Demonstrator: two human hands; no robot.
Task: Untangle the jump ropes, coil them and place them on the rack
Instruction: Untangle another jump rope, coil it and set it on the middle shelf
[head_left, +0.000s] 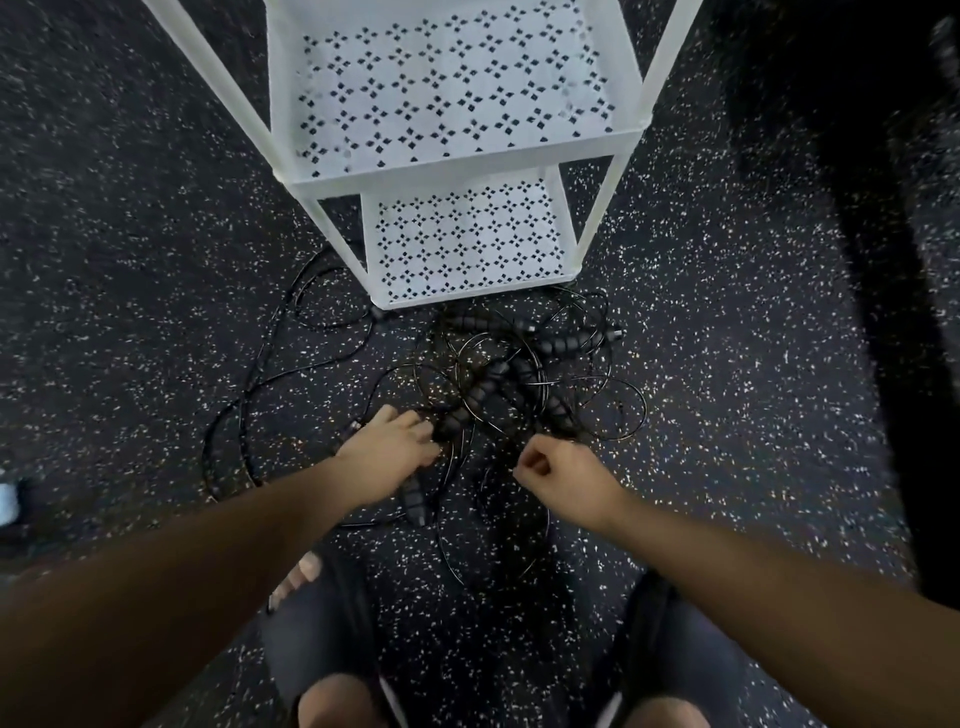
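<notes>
Jump ropes (519, 374) lie tangled, left hand (387, 447) spread on them, right hand (563, 473) pinching 1.

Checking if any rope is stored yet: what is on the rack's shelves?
Nothing on the upper shelf or the visible front of the lower shelf; its back is covered by the upper one. The jump ropes lie tangled on the floor.

The tangled jump ropes (511, 374) lie on the floor (156, 260) just before the rack (457, 162), near its lower shelf (467, 244), with loose loops trailing left. The left hand (389, 452) and right hand (563, 478) sit at the tangle's near edge.
</notes>
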